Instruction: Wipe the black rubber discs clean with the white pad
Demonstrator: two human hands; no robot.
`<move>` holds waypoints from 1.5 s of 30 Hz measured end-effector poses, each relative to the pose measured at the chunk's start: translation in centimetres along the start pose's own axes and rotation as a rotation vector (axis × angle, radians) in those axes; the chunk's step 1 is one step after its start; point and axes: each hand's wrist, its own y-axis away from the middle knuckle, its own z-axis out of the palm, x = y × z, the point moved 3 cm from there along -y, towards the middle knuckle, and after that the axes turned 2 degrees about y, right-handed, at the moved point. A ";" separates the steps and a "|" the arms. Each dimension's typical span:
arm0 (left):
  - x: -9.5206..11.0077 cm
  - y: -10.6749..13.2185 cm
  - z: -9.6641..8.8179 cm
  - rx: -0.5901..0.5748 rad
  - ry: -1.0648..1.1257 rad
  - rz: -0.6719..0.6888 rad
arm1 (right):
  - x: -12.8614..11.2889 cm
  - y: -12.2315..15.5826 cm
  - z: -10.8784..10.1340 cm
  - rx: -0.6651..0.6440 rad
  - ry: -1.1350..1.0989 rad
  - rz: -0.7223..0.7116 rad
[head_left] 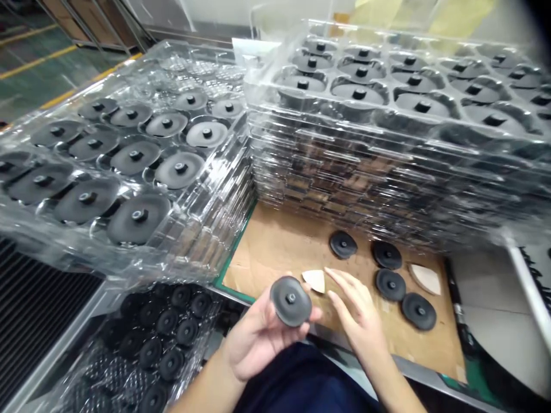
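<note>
Head view: left hand (253, 341) holds black disc (291, 301) near cardboard's (275, 246) edge.

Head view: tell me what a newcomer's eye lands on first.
A tall stack of clear plastic trays holding black studded discs dominates the upper right, with another clear tray of them to its left. In the foreground, the left hand holds up one black disc, while the open right hand is spread over a cardboard sheet, where four more black discs lie.
</note>
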 end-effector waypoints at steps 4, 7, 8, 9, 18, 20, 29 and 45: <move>1.2 0.9 -1.1 0.178 0.015 0.135 | 0.4 0.6 2.9 -0.052 0.123 -0.041; 1.4 0.9 -1.6 0.265 0.046 0.204 | 0.7 0.0 3.9 -0.054 0.152 -0.059; 1.5 0.9 -1.7 0.289 0.056 0.218 | 0.9 -0.5 4.0 -0.049 0.153 -0.060; 1.5 0.9 -1.7 0.309 0.064 0.227 | 1.1 -1.1 3.9 -0.042 0.148 -0.062; 1.3 0.7 -1.1 0.372 -0.019 0.312 | -0.2 -1.1 2.2 -0.053 -0.022 -0.063; 1.0 0.5 -0.9 0.375 -0.063 0.307 | -0.5 -0.3 1.9 -0.077 -0.048 -0.064; -2.0 -1.8 2.4 0.237 -0.227 0.173 | -7.6 -1.8 -6.2 0.142 -0.222 -0.158; -3.1 -1.8 4.5 0.219 -0.252 0.023 | -6.9 0.6 -8.9 -0.028 -0.087 -0.233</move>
